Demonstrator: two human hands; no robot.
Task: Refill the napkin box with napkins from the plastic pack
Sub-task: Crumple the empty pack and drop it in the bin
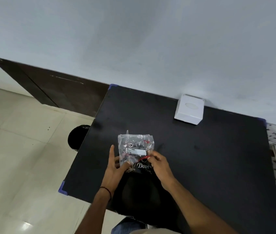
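Early stage: both hands' grip holds the plastic pack [134,149], apparently opening it; the napkin box [189,109], well beyond, stands unfilled.

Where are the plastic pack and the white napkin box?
plastic pack [134,146]: head view, on its printed label.
napkin box [189,108]: head view, on its top face, near the oval opening.
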